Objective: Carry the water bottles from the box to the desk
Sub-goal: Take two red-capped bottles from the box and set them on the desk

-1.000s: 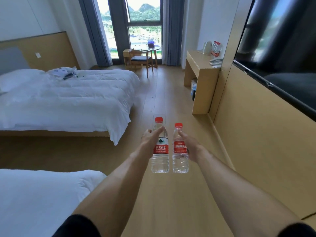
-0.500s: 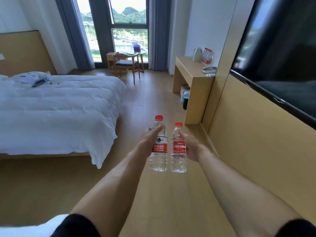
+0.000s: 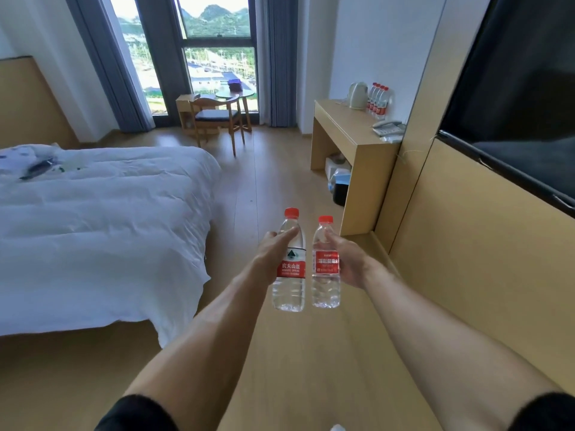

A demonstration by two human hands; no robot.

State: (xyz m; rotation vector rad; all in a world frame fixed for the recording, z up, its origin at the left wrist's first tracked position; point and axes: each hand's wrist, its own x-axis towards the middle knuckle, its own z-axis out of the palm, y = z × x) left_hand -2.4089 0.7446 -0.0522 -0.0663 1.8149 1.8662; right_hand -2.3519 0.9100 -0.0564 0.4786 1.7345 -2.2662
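My left hand [image 3: 272, 255] grips a clear water bottle [image 3: 290, 287] with a red cap and red label, held upright in front of me. My right hand [image 3: 347, 262] holds a second, slightly shorter bottle [image 3: 325, 275] of the same kind, right beside the first. Both arms are stretched forward over the wooden floor. The light wooden desk [image 3: 345, 129] stands ahead on the right against the wall. Several red-capped bottles [image 3: 378, 101] stand at its back next to a kettle [image 3: 357, 94]. No box is in view.
A white bed [image 3: 102, 225] fills the left side. A wooden chair [image 3: 216, 119] and a small round table [image 3: 235, 94] stand by the window. A phone [image 3: 387, 127] lies on the desk; bins [image 3: 339, 185] sit under it. A wall panel with a dark TV [image 3: 513, 98] runs along the right.
I have walked forward: the desk, chair and window are closer and larger, and the near bed has dropped out of view. Both hands keep the bottles upright in front.
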